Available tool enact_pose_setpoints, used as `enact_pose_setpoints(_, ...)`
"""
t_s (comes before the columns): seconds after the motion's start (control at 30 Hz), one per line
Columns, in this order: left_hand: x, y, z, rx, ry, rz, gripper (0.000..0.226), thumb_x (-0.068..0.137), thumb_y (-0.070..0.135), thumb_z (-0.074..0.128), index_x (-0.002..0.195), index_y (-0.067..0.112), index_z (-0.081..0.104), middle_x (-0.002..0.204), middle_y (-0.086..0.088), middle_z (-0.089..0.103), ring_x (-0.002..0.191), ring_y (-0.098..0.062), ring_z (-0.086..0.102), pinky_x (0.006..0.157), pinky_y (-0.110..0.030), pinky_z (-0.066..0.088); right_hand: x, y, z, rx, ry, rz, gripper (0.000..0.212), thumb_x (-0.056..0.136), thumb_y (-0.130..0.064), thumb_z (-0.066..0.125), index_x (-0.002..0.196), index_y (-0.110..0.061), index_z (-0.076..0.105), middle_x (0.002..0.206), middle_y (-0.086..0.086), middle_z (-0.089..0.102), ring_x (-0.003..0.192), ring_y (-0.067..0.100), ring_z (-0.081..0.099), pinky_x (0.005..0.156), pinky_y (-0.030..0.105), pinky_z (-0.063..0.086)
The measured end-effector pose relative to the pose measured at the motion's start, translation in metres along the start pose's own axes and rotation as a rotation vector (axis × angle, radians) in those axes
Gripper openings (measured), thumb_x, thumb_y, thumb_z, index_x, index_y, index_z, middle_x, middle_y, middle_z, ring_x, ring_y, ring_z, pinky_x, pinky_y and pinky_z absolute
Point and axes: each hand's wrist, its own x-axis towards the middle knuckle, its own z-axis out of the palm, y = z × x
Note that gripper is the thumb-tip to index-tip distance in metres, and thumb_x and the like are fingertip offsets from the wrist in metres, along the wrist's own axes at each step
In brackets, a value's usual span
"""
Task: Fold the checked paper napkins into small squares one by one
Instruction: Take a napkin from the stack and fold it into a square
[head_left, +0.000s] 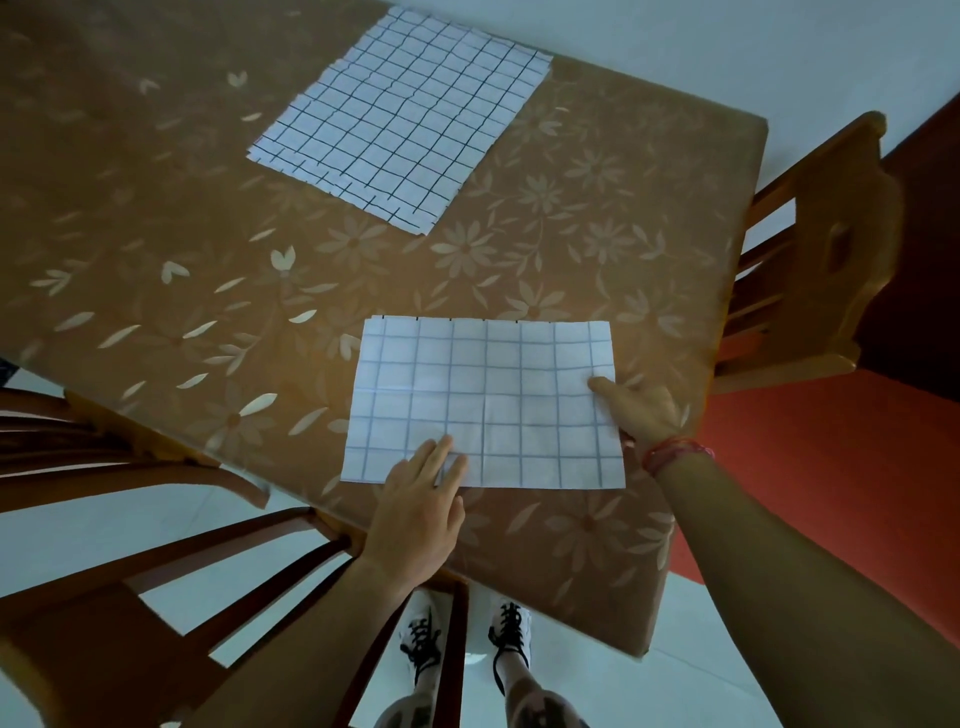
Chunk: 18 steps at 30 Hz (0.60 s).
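Note:
A white checked napkin (493, 395) lies flat near the table's front edge, its pale side up, with crease lines across it. My left hand (421, 509) rests on its near edge with straight fingers pressing the paper. My right hand (641, 410) pinches the napkin's right edge, thumb on top and fingers hidden underneath. Further back lies a stack of checked napkins (400, 119) with dark grid lines, untouched.
The table (182, 234) wears a brown flowered cloth. One wooden chair (821, 249) stands at the right side, another (130, 545) at the near left. My shoes (467, 639) show below the table's front edge on a pale floor.

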Motion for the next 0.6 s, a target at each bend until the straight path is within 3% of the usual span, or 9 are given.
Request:
enact_pose_setpoints(0.1,0.001,-0.001,-0.002,0.015,-0.005,0.009,0.046,0.095,0.028,0.048,0.139,0.018,0.042,0.155,-0.006,0.032,0.143,-0.023,0.028,0.11,-0.045,0.036,0.002,-0.002,-0.004,-0.09,-0.007,-0.069,0.024,0.08,-0.03,0.076,0.067,-0.013,0.065,0.07,0.0,0.067,0.064,0.015,0.064,0.059,0.027,0.055)
enact_pose_setpoints(0.17,0.002,-0.003,-0.005,0.025,-0.005,0.007,0.047,0.094,0.03,0.05,0.138,0.016,0.043,0.154,-0.007,0.033,0.143,-0.023,0.03,0.109,-0.046,0.038,0.002,-0.004,-0.008,-0.085,-0.036,-0.093,0.019,0.08,-0.022,0.077,0.073,-0.01,0.065,0.069,-0.002,0.063,0.06,0.01,0.06,0.042,0.017,0.049)
enact_pose_setpoints(0.23,0.004,-0.004,-0.008,0.033,-0.009,0.001,0.053,0.092,0.035,0.053,0.14,0.014,0.042,0.154,-0.008,0.033,0.143,-0.024,0.029,0.109,-0.047,0.038,0.0,-0.001,-0.009,-0.051,-0.025,-0.085,0.018,0.08,-0.019,0.078,0.078,-0.006,0.065,0.069,0.0,0.062,0.058,0.011,0.058,0.034,0.014,0.043)
enact_pose_setpoints(0.3,0.008,-0.001,-0.011,0.039,-0.019,0.012,0.064,0.09,0.04,0.055,0.145,0.013,0.037,0.157,-0.008,0.029,0.145,-0.024,0.025,0.113,-0.046,0.033,-0.003,0.004,-0.011,-0.015,0.009,-0.07,0.021,0.08,-0.02,0.078,0.072,-0.007,0.065,0.07,0.007,0.066,0.057,0.015,0.061,0.041,0.018,0.049)
enact_pose_setpoints(0.37,0.013,0.008,-0.015,0.041,-0.012,0.023,0.071,0.086,0.043,0.062,0.145,0.013,0.036,0.156,-0.009,0.03,0.144,-0.025,0.028,0.114,-0.044,0.031,-0.011,0.01,-0.013,0.101,0.021,-0.03,0.02,0.079,-0.02,0.079,0.068,-0.008,0.067,0.078,0.015,0.071,0.065,0.023,0.066,0.062,0.031,0.059)
enact_pose_setpoints(0.43,0.018,0.021,-0.018,0.054,0.003,0.033,0.075,0.08,0.042,0.071,0.141,0.011,0.042,0.151,-0.013,0.039,0.138,-0.028,0.038,0.109,-0.041,0.031,-0.024,0.012,-0.018,0.168,0.038,-0.014,0.022,0.081,-0.019,0.077,0.066,-0.008,0.065,0.074,0.012,0.07,0.069,0.022,0.066,0.07,0.031,0.056)
enact_pose_setpoints(0.53,0.024,0.043,-0.014,0.04,0.007,0.057,0.074,0.077,0.043,0.073,0.136,0.007,0.047,0.14,-0.019,0.049,0.131,-0.034,0.047,0.107,-0.044,0.04,-0.043,0.016,-0.019,0.383,0.004,0.048,0.02,0.084,-0.006,0.068,0.072,-0.005,0.052,0.051,0.006,0.055,0.041,0.013,0.05,0.05,0.027,0.043)
enact_pose_setpoints(0.6,0.027,0.057,-0.01,0.021,0.012,0.041,0.068,0.08,0.044,0.069,0.133,0.005,0.05,0.131,-0.018,0.055,0.124,-0.034,0.051,0.102,-0.046,0.046,-0.05,0.02,-0.018,0.555,-0.016,0.1,0.019,0.079,0.0,0.067,0.077,-0.008,0.049,0.062,0.013,0.054,0.035,0.016,0.048,0.04,0.025,0.038)
